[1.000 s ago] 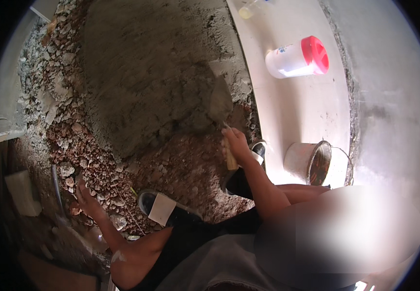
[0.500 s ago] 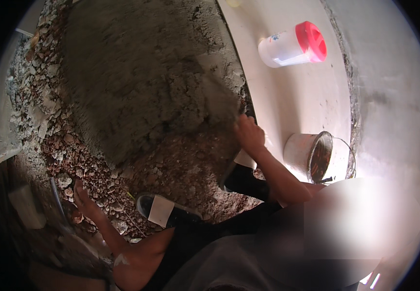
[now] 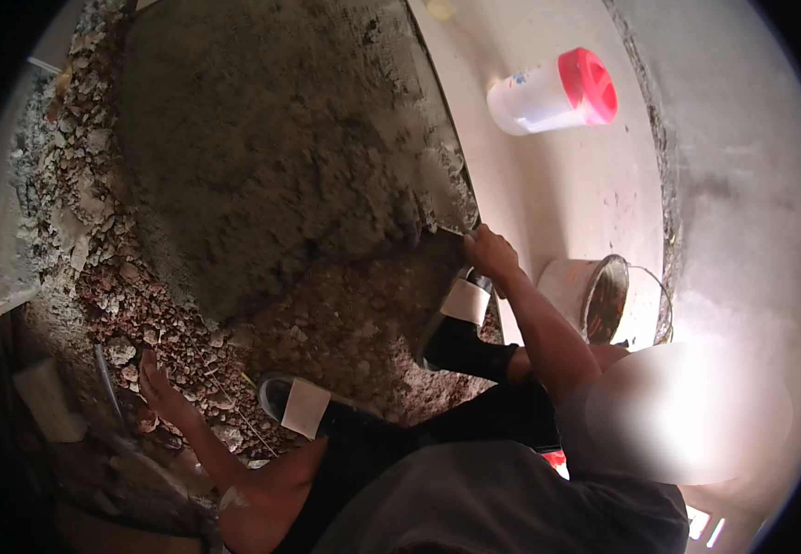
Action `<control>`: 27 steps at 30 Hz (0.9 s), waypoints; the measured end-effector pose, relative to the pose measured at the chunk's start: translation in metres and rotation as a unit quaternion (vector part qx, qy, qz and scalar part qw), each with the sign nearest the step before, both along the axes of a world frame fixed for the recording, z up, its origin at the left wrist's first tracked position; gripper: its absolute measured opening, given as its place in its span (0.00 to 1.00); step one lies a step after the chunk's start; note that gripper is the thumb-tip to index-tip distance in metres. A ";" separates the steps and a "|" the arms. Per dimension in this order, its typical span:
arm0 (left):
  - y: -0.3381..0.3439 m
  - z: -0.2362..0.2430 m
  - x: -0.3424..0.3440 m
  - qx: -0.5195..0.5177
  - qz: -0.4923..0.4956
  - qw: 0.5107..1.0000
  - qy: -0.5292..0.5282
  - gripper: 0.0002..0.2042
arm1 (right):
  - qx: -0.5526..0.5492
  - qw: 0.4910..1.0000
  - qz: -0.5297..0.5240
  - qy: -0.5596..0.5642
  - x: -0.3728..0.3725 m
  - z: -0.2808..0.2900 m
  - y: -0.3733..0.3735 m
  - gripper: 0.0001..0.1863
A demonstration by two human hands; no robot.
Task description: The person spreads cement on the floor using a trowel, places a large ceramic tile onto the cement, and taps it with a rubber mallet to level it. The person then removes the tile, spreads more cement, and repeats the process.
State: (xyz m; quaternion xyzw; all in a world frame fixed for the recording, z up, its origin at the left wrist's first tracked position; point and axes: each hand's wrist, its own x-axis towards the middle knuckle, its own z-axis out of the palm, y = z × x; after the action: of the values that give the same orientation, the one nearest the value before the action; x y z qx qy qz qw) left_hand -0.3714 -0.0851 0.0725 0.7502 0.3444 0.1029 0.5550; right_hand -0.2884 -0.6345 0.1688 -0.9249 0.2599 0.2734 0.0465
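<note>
My right hand [image 3: 492,254] is closed around the handle of a trowel [image 3: 447,230], whose thin blade shows nearly edge-on. The blade is at the lower right edge of a bed of wet grey mortar [image 3: 262,138], beside the pale tiled floor. My left hand [image 3: 157,380] rests on the rubble [image 3: 133,305] at the left, fingers stretched out and holding nothing. Between my hands lies bare brown earth [image 3: 345,323], below the mortar's ragged edge.
On the pale floor [image 3: 548,185] lie a clear container with a red lid [image 3: 558,92] and a tipped, mortar-stained bucket [image 3: 571,291]. My dark shoes [image 3: 303,404] stand on the earth. A pale block [image 3: 49,400] is at the left.
My right hand has moved slightly right and down, bringing the trowel back from the mortar; its blade has turned edge-on. My left hand has stayed nearly in place.
</note>
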 end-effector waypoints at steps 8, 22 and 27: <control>0.009 0.004 -0.004 -0.002 0.020 1.000 0.000 0.23 | 0.146 0.984 -0.092 -0.036 0.051 0.041 -0.040 0.26; 0.071 0.034 -0.090 0.190 -0.006 0.971 0.145 0.19 | -0.077 0.965 0.155 -0.198 0.228 -0.057 -0.021 0.14; 0.056 0.024 -0.087 0.145 0.026 0.982 0.116 0.19 | -0.040 0.957 0.263 -0.119 0.125 -0.060 -0.023 0.13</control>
State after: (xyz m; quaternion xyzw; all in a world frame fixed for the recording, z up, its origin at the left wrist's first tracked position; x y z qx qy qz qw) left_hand -0.4581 -0.0294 0.0963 0.8207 0.4067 0.0783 0.3936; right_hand -0.1631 -0.6572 0.1089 -0.9876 0.0111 0.1530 -0.0332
